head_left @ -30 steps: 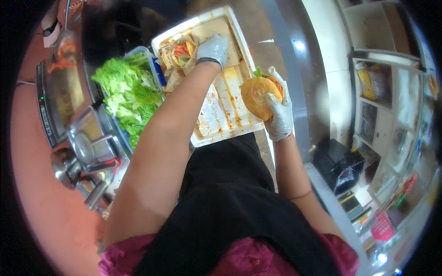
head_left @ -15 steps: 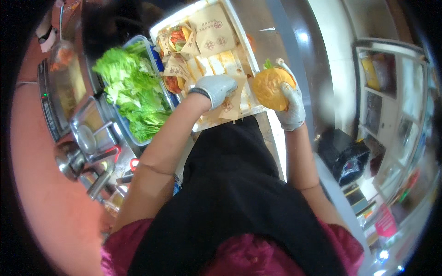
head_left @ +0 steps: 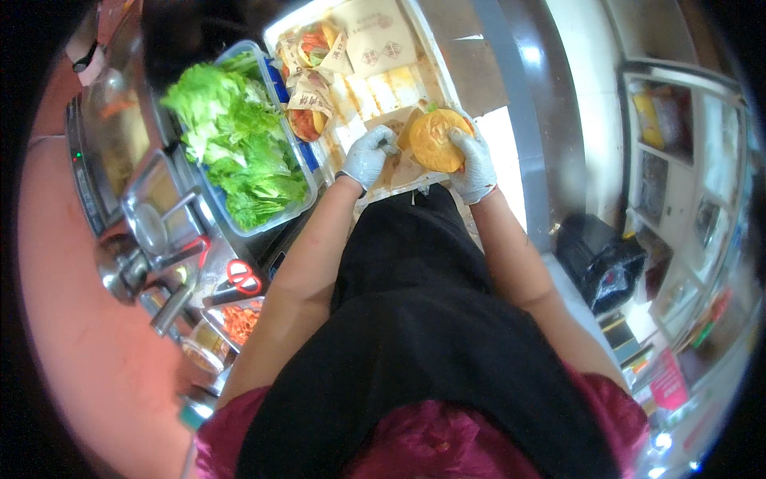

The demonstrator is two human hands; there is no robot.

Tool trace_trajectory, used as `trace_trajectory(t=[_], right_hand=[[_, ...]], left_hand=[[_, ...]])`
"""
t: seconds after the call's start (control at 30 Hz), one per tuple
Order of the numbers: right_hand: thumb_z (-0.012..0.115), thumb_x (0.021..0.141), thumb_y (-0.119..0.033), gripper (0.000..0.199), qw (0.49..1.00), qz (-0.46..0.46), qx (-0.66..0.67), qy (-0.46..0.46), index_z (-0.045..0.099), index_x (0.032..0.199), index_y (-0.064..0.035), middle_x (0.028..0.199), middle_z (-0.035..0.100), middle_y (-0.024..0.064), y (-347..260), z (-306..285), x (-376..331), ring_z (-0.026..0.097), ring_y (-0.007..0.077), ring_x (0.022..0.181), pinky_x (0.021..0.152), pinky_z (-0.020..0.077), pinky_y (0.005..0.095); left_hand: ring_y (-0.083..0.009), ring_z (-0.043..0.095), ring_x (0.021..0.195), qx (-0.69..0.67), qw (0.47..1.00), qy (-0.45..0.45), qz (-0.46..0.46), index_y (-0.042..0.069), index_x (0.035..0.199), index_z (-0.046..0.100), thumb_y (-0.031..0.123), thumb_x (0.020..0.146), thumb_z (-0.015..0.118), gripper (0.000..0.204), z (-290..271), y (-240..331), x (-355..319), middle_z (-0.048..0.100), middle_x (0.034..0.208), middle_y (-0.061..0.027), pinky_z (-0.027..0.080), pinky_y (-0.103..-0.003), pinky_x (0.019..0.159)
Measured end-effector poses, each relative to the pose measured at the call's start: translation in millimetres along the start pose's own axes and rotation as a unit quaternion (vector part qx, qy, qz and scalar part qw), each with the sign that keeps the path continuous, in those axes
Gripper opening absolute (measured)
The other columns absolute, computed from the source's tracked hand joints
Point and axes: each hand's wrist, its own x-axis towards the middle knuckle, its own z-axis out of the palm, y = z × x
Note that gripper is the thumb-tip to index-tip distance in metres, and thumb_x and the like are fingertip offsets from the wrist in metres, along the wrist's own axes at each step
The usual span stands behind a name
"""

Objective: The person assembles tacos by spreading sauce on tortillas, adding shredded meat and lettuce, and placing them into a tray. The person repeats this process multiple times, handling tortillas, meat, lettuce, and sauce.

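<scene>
Lettuce (head_left: 231, 144) in clear tub (head_left: 297, 209), wrapped burgers (head_left: 307, 84) on tray (head_left: 431, 48).

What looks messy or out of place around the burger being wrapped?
The white tray is smeared with orange sauce. Otherwise nothing stands out: the right hand holds the burger, and the left hand grips its paper wrapper.
</scene>
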Motion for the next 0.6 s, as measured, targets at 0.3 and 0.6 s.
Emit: trace_trajectory(t=[0.3, 0.6], right_hand=[[0.075, 0.083, -0.01, 0.065, 0.955, -0.087, -0.285, -0.018, 0.047, 0.141, -0.005, 0.13, 0.057, 0.0103, -5.5, 21.1, -3.6, 0.056, 0.0189, 0.119, 0.103, 0.0473, 0.0316], [0.079, 0.081, -0.017, 0.075, 0.959, -0.13, -0.242, -0.069, 0.042, 0.146, -0.005, 0.136, 0.054, 0.011, 11.4, 28.0, -16.7, 0.054, 0.0209, 0.123, 0.106, 0.0454, 0.033]], left_hand=[[-0.0195, 0.06, 0.088, 0.076, 0.993, 0.003, 0.095, 0.004, 0.095, 0.062, -0.009, 0.084, 0.054, 0.019, 2.6, -2.4, -7.9, 0.062, 0.091, -0.008, 0.05, -0.029, 0.083], [-0.0209, 0.06, 0.085, 0.089, 0.985, 0.101, 0.112, 0.003, 0.092, 0.059, -0.01, 0.083, 0.057, 0.016, 19.9, 5.0, -25.3, 0.057, 0.087, -0.0105, 0.049, -0.029, 0.081]])
